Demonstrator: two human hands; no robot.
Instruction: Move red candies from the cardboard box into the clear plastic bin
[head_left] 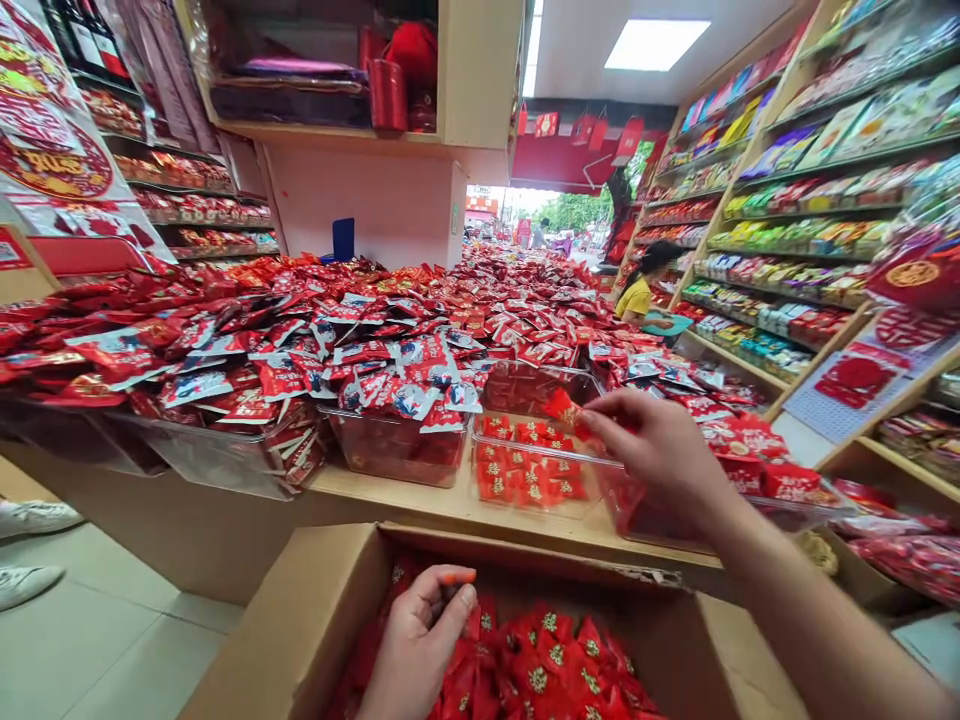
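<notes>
My right hand (652, 430) pinches a small red-wrapped packet (561, 408) over a clear plastic bin (536, 497). Red packets (529, 470) with gold characters lie in neat rows inside that bin. My left hand (424, 635) hovers over an open cardboard box (330, 600) below the counter. Its fingers are curled, with thumb and index tips close together. An orange-red patch shows at the index fingertip; whether it is a held thing I cannot tell. Loose red packets (555, 665) with gold characters are heaped in the box.
Clear bins piled with red and white snack packets (397, 370) flank the rows on the wooden counter (420, 505). Stocked shelves (795, 220) line the right wall. A person in yellow (636, 298) is beyond the counter. White shoes (30, 585) show on the floor at left.
</notes>
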